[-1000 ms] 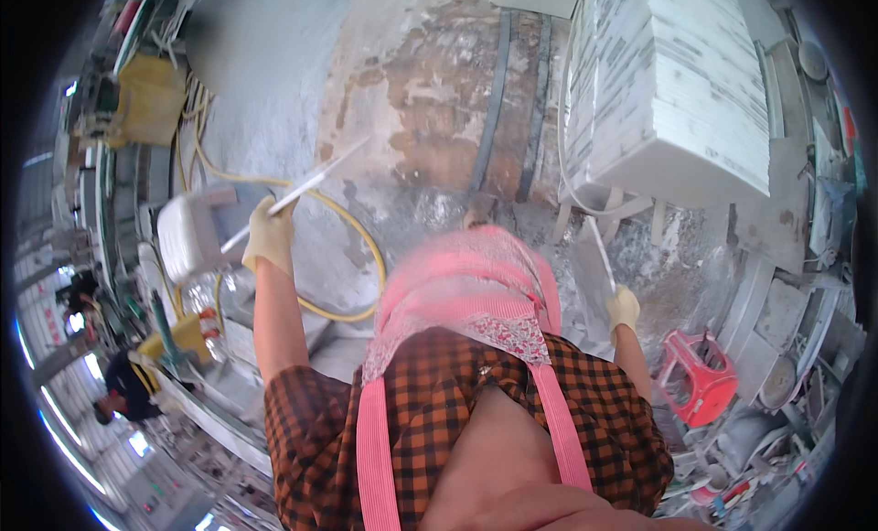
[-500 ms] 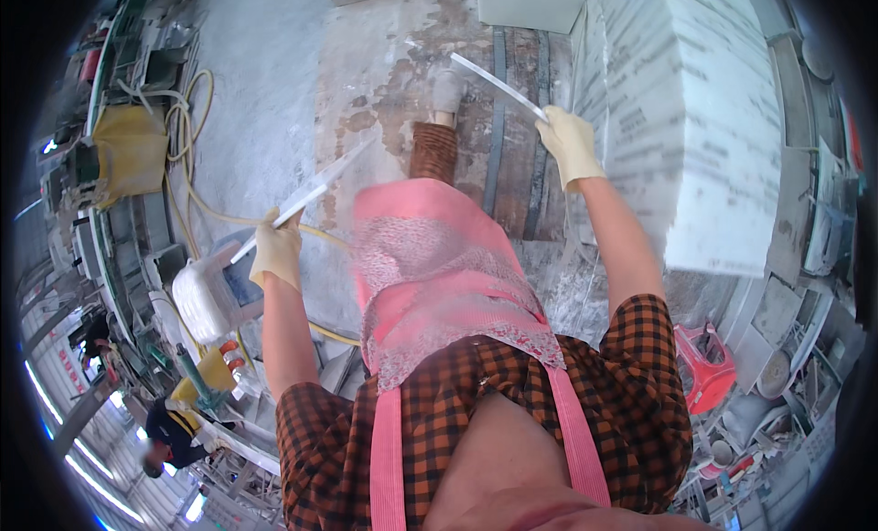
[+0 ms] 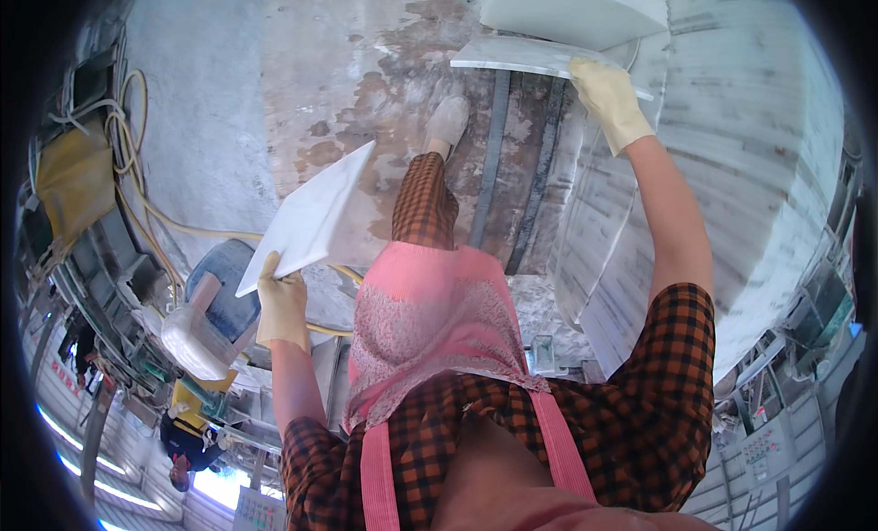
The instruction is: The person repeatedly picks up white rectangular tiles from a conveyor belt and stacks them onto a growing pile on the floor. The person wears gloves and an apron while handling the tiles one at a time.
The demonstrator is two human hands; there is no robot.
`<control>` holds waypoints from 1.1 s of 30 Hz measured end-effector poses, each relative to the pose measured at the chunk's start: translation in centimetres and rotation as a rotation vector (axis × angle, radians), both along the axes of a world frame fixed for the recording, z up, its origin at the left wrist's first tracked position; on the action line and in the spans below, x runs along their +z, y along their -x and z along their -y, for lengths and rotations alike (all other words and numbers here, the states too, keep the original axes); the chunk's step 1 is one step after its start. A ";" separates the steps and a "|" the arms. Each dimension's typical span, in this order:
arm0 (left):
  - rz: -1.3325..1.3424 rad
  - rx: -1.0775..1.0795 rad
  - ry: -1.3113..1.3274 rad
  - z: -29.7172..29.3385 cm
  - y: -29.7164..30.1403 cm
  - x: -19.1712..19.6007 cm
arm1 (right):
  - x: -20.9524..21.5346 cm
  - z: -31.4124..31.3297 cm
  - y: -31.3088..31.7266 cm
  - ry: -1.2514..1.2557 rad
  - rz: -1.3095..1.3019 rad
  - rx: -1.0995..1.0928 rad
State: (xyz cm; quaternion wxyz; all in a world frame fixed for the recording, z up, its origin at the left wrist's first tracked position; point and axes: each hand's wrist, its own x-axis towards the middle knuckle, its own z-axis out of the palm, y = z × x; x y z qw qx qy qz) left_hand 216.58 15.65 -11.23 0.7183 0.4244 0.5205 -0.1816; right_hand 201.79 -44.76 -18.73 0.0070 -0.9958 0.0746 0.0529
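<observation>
Two white slabs in play, one per gloved hand. Left hand (image 3: 283,302): grip is pinching the left slab (image 3: 311,220) at its near corner, thumb on the upper face; slab is tilted, out over the floor (image 3: 311,101), left of the person's leg (image 3: 425,197). Right hand (image 3: 608,101): arm reaching forward, grip clamped on the right slab (image 3: 512,55) toward its right end, slab seen at a shallow angle. That slab sits just on the near side of the white block (image 3: 576,8); can't tell if they touch. Big stack of white slabs (image 3: 732,147) to the right of the right hand, streaked sides. Two dark strips (image 3: 491,156) run along the floor below the right slab. Yellow hose (image 3: 197,229) passes behind the left slab's near end. Co-worker (image 3: 183,444) in the background, lower left.
</observation>
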 end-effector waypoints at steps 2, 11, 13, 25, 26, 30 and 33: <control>0.009 0.014 -0.080 0.6 -0.5 -0.2 | -0.6 1.2 -0.6 -0.005 -0.032 -0.007; -0.020 0.007 -0.171 2.4 -1.6 -0.5 | -1.8 3.8 -1.5 -0.072 -0.085 -0.119; 0.022 -0.053 -0.172 2.4 -1.6 -0.6 | -1.7 4.3 -1.6 -0.093 -0.111 -0.162; -0.050 -0.161 -0.207 6.8 -2.8 -0.7 | -1.0 9.2 -2.6 -0.021 0.067 -0.139; -0.056 -0.162 -0.194 7.5 -2.8 -0.6 | -0.8 9.1 -2.9 0.014 0.080 -0.152; -0.023 -0.217 -0.185 10.5 -3.1 0.1 | 0.4 8.4 -4.5 0.113 0.033 -0.217; -0.019 -0.279 -0.101 13.1 -3.5 0.6 | 0.6 7.0 -5.0 0.276 0.166 -0.496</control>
